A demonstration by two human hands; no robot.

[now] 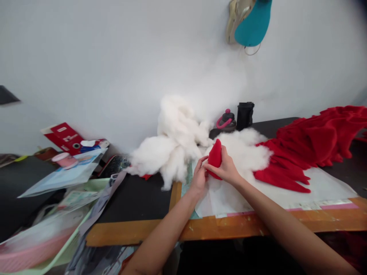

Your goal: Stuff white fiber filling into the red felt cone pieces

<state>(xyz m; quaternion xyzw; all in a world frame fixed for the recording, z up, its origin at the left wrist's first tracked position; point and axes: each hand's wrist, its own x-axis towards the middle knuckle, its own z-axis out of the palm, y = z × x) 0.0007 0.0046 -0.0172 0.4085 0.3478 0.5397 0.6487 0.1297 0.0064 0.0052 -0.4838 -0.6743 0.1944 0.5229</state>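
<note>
Both my hands hold a small pointed piece of red fabric [215, 158], which looks stuffed. My left hand [200, 173] pinches its lower left side, and my right hand [225, 168] wraps around its right side. Fluffy white polyester stuffing [174, 145] lies in a large heap behind my hands and spreads to the right of them. A long mass of red fabric [311, 143] with pointed, tongue-like pieces lies to the right. Under my hands is a white sheet of paper or plastic [286, 189].
A wood-edged black work surface [137, 229] runs beneath everything. Behind the stuffing stand a dark bottle [226, 122] with a pink handle and a black cup [245, 115]. A teal cap [254, 23] hangs on the white wall. Plastic bags, papers and a pink basket [34, 254] lie at left.
</note>
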